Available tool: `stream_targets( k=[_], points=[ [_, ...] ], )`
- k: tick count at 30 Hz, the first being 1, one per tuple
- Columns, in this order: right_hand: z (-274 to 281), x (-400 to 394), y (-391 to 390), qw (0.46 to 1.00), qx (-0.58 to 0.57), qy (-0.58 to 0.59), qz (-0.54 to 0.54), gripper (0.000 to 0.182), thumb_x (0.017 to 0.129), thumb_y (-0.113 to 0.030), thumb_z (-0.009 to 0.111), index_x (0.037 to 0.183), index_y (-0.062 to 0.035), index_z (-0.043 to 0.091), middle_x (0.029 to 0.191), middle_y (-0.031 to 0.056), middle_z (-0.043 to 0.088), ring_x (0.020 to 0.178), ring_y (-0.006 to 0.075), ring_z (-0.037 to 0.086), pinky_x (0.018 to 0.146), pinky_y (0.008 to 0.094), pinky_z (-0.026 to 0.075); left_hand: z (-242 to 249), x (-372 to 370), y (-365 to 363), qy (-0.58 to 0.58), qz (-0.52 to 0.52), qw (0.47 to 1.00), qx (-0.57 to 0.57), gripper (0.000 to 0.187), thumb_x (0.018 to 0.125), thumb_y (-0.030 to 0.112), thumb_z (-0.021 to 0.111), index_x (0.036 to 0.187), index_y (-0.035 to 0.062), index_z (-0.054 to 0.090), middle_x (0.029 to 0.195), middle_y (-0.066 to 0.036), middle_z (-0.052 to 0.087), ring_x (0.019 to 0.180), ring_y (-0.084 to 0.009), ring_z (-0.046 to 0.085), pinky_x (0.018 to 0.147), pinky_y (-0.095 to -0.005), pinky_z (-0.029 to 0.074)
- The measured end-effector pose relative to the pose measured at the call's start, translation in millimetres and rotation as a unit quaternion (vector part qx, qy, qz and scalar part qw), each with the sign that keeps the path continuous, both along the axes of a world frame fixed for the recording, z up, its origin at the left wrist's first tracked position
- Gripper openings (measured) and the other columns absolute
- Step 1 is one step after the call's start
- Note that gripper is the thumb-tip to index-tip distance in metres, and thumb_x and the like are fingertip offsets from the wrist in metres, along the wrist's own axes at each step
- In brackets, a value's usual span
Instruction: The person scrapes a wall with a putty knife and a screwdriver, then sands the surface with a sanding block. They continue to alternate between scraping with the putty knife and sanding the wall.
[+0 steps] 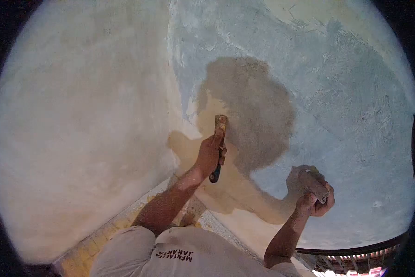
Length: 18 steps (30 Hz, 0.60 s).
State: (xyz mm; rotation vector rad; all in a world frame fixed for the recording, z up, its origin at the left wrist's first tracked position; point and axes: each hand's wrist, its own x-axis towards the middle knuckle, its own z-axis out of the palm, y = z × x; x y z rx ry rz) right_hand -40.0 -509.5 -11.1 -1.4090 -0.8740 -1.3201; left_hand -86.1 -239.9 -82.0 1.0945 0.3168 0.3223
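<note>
My left hand (210, 154) is wrapped round a scraper (220, 122) with a dark handle and a stained, brownish blade end. The scraper points up, its blade end against or close over the wall, where a cream patch meets the blue-grey paint. Lower and to the right, my right hand (319, 201) grips a grey sheet (313, 183) with a curled edge, somewhat like folded sandpaper. That hand is close to the blue-grey wall (350, 138), whose surface is rough and scraped in places.
A pale wall (87, 115) meets the blue-grey one at a corner on the left. My shadow (258, 111) falls across the blue-grey wall. Below are a yellowish, speckled ledge (85, 249) and my printed white shirt (193, 254). Roof tiles and beams (355, 263) show at the bottom right.
</note>
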Motion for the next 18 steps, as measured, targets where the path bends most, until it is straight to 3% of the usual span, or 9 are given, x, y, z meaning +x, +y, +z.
stream_targets(
  k=[2, 8, 12, 14, 18],
  points=[
    [-5.9, 2.8, -10.2, 1.000, -0.011, 0.009, 0.010, 0.053, 0.083, -0.047, 0.060, 0.109, -0.0019, 0.048, 0.100, 0.0125, 0.057, 0.082, 0.0218, 0.057, 0.069, 0.0326, 0.049, 2.4, -8.6, 10.9, 0.023, -0.007, 0.998, -0.055, 0.046, 0.093, 0.050, 0.041, 0.072, 0.0089, 0.044, 0.056, -0.001, 0.045, 0.041, -0.0103, 0.042, 0.040, -0.0260, 0.038],
    [-4.1, 4.2, -7.9, 1.000, -0.008, -0.001, 0.028, 0.053, 0.083, -0.047, 0.061, 0.109, -0.0026, 0.048, 0.100, 0.0118, 0.057, 0.083, 0.0214, 0.057, 0.069, 0.0331, 0.049, -34.3, -31.3, -25.7, 0.073, -0.048, 0.995, -0.036, 0.046, 0.092, 0.051, 0.042, 0.073, 0.0091, 0.043, 0.057, -0.002, 0.045, 0.041, -0.0104, 0.043, 0.041, -0.0254, 0.038],
    [-1.6, -1.0, -0.2, 0.998, 0.012, 0.033, 0.055, 0.056, 0.081, -0.049, 0.063, 0.109, -0.0033, 0.048, 0.100, 0.0117, 0.057, 0.084, 0.0215, 0.057, 0.069, 0.0337, 0.049, -3.9, -1.9, -7.1, 0.010, -0.011, 1.000, 0.000, 0.045, 0.093, 0.050, 0.040, 0.075, 0.0092, 0.045, 0.057, -0.001, 0.045, 0.041, -0.0104, 0.042, 0.040, -0.0257, 0.038],
    [-4.3, 0.0, -5.2, 0.999, 0.011, 0.035, 0.037, 0.056, 0.080, -0.049, 0.063, 0.109, -0.0034, 0.048, 0.100, 0.0118, 0.057, 0.084, 0.0214, 0.057, 0.070, 0.0338, 0.050, 2.8, -9.3, 4.4, 0.008, -0.041, 0.997, -0.072, 0.043, 0.094, 0.048, 0.039, 0.075, 0.0100, 0.045, 0.057, -0.001, 0.043, 0.042, -0.0103, 0.040, 0.040, -0.0261, 0.037],
    [-7.8, 0.5, -8.9, 0.999, 0.011, 0.047, 0.021, 0.056, 0.080, -0.050, 0.064, 0.108, -0.0037, 0.048, 0.100, 0.0123, 0.057, 0.084, 0.0209, 0.057, 0.071, 0.0339, 0.050, -11.5, -33.2, -5.8, 0.030, -0.037, 0.994, -0.097, 0.041, 0.094, 0.047, 0.039, 0.076, 0.0105, 0.044, 0.059, 0.000, 0.042, 0.043, -0.0099, 0.037, 0.041, -0.0263, 0.036]
  ],
)
